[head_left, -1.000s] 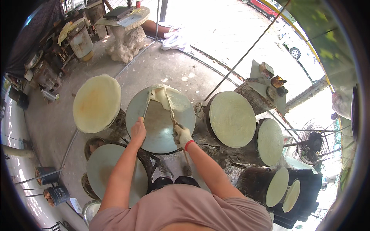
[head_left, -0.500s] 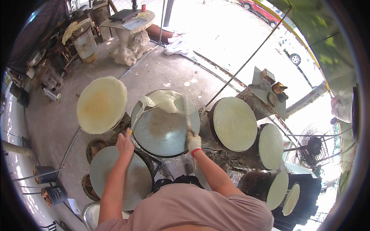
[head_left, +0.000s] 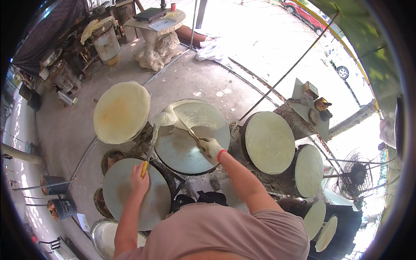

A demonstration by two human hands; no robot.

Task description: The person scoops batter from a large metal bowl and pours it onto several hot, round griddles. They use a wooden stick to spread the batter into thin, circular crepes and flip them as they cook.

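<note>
My left hand (head_left: 139, 180) is closed round the yellow handle of a ladle (head_left: 152, 141). The ladle's batter-coated bowl is at the far left edge of the middle griddle (head_left: 186, 151). Wet pale batter (head_left: 197, 113) covers the griddle's far part in a streaked arc, while its near part is bare. Over that griddle my gloved right hand (head_left: 211, 148), with a red band at the wrist, grips a wooden batter spreader (head_left: 193, 135). The spreader slants away to the left, its far end in the batter. A second, bare griddle (head_left: 125, 195) lies under my left forearm.
A round flatbread (head_left: 121, 112) with a browned centre lies far left. Batter-covered griddles (head_left: 268, 143) (head_left: 308, 171) stand to the right, with others nearer. A metal basin (head_left: 102, 238) is at lower left. Beyond are a stone table (head_left: 173, 21) and a fan (head_left: 357, 173).
My left hand has drawn nearer to me, bringing the ladle toward the griddle's left edge. The spreader has swung from pointing straight away to slanting left, and the batter reaches farther right.
</note>
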